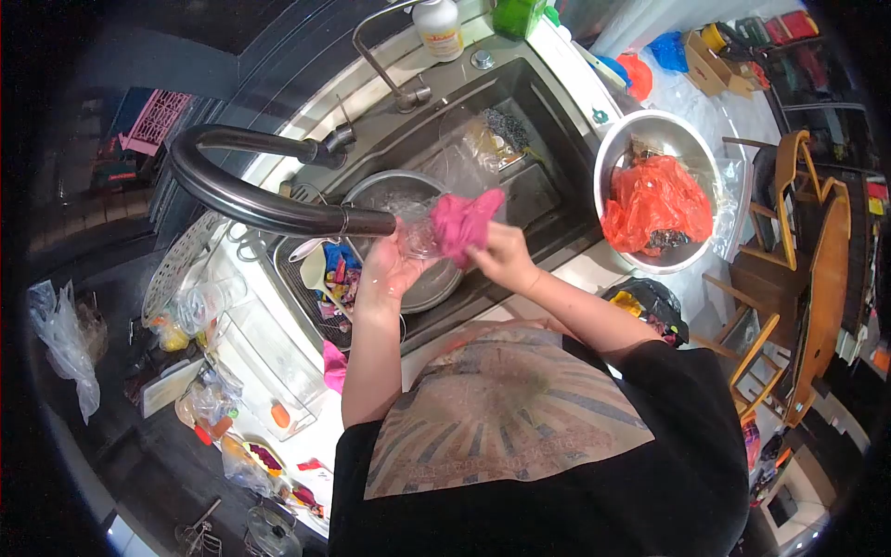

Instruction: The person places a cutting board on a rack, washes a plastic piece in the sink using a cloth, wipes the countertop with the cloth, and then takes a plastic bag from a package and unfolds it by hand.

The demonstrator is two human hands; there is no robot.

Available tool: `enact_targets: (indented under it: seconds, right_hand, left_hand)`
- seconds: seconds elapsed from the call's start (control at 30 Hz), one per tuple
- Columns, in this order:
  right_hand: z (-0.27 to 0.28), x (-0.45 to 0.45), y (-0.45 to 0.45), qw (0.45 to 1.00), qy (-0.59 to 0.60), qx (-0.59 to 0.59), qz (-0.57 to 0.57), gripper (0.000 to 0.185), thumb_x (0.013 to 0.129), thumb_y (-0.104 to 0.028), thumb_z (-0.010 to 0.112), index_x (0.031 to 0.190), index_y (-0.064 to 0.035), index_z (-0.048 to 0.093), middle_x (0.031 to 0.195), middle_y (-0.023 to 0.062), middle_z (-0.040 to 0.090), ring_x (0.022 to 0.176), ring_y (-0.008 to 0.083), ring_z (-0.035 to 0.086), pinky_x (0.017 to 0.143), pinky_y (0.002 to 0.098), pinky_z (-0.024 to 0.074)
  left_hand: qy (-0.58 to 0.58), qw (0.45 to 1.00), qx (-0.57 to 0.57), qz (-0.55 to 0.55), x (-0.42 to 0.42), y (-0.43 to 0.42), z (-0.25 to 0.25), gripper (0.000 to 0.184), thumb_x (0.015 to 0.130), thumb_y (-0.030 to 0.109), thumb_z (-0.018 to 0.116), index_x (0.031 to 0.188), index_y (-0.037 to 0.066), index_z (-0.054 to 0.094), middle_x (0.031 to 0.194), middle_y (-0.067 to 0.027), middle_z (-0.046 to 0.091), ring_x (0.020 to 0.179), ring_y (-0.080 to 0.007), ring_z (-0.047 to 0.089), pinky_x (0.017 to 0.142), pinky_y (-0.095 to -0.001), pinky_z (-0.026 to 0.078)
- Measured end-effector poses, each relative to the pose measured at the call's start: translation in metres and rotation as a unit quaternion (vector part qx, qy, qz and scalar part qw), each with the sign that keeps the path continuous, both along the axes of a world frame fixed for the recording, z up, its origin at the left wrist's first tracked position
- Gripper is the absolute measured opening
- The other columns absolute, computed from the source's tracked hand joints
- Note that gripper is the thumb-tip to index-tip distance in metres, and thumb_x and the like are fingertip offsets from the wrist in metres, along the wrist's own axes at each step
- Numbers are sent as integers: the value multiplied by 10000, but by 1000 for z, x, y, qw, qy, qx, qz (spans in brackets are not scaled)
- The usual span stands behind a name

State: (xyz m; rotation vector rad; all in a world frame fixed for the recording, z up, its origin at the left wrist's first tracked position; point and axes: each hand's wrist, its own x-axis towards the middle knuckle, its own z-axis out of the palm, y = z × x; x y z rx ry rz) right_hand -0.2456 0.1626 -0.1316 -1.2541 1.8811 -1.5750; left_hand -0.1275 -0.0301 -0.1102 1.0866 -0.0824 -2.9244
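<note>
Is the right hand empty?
No, the right hand is gripping a pink cloth above the sink.

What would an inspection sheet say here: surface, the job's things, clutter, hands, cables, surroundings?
Surface: dark sink set in a white counter.
Job's things: pink cloth near the faucet mouth; clear item, possibly a cup, beside it; metal bowl below.
Clutter: utensils in a rack beside the bowl; white bottle behind the sink.
Hands: right hand grips the cloth; left hand is at the clear item, grip unclear.
Cables: nothing seen.
Surroundings: steel basin holding a red plastic bag, and wooden chair, to the right.
</note>
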Motion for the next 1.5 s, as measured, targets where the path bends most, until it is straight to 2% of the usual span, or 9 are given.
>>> enact_targets:
  seconds: [0.07,0.17,0.4,0.67,1.1,1.2,1.27,1.37,1.5]
  right_hand:
    - [-8,1,-7,966,-247,-33,-73,153,874,-43,628,1015,0,668,992,98,675,895,157,630,784,296,494]
    - [-9,-3,-5,945,-320,-59,-31,194,932,-14,571,1099,-7,670,1053,30,622,946,109,573,828,266,468]
    - [8,7,-21,930,-358,-87,-11,173,904,-21,630,1063,-30,696,1128,30,576,936,97,562,729,252,491]
    - [18,11,-30,928,-363,-84,-22,129,894,-12,647,1009,-25,706,1093,22,553,806,74,563,643,231,485]
    - [11,14,-39,962,-263,-71,-26,106,891,0,648,984,-10,697,1146,37,556,755,77,575,611,237,482]
    - [13,16,-39,968,-242,-62,-10,133,901,19,629,1021,3,684,1162,47,551,853,97,581,693,247,496]
    - [17,20,-41,970,-224,-80,-49,261,837,7,653,1096,-26,657,1221,160,604,1130,271,585,939,339,451]
    - [19,9,-36,984,-173,-50,-1,411,821,-38,685,1219,-31,584,1151,162,608,1073,286,590,927,340,455]
    - [42,0,-41,993,-8,-109,-33,431,822,-79,717,1223,-30,566,1030,95,562,931,130,542,794,256,466]
  left_hand:
    - [-76,991,-96,-57,-6,7,15,498,1061,384,299,1288,-8,504,1262,-199,597,1187,-336,572,1009,-567,447]
    - [-63,992,-94,-58,-8,7,15,511,1046,419,350,1280,-3,515,1264,-196,594,1186,-342,570,1014,-584,436]
    - [-112,955,-260,-83,-22,13,39,478,976,392,563,1258,7,542,1217,-114,625,1138,-268,600,984,-557,460]
    - [-188,837,-514,-8,-18,26,66,544,904,258,701,1338,0,497,1034,-80,656,921,-167,651,866,-359,507]
    - [-140,884,-444,-28,-9,18,61,558,970,182,594,1432,2,339,941,-30,587,865,-129,596,796,-308,529]
    - [-122,911,-394,-1,-4,12,60,529,970,136,578,1421,-11,344,948,-38,594,864,-137,600,784,-297,536]
    - [-78,930,-360,-4,-3,11,61,501,962,110,579,1398,-26,373,953,-50,605,879,-148,608,782,-289,539]
    - [-95,935,-340,4,-3,13,68,466,959,92,574,1377,-31,408,952,-63,614,890,-152,613,784,-284,539]
    - [-76,945,-318,-4,1,12,73,487,944,115,599,1376,-9,411,1008,-87,638,902,-156,624,801,-297,533]
